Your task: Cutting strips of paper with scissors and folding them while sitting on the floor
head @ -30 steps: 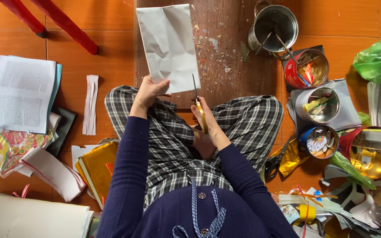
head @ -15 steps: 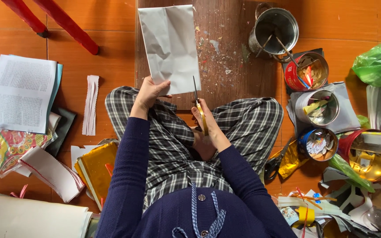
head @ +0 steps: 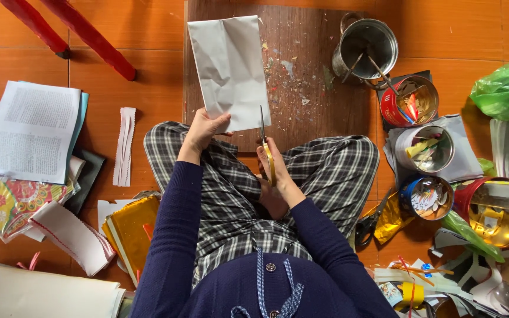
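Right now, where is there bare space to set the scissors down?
Bare wood on the board right of the white paper, below the metal pot. Bare floor tiles left of the board. Crowded right: tins and scraps.

I count two hands: my left hand (head: 204, 131) and right hand (head: 273, 171). One white sheet (head: 229, 70), one pair of scissors (head: 264, 144) in use and a second pair (head: 367, 225) on the floor. One wooden board (head: 325, 88). Five cans: a steel pot (head: 365, 47), red can (head: 409, 101), silver can (head: 424, 148), blue can (head: 426, 196), gold-lined can (head: 493, 213). Two red legs (head: 66, 32). One green bag (head: 505, 88).
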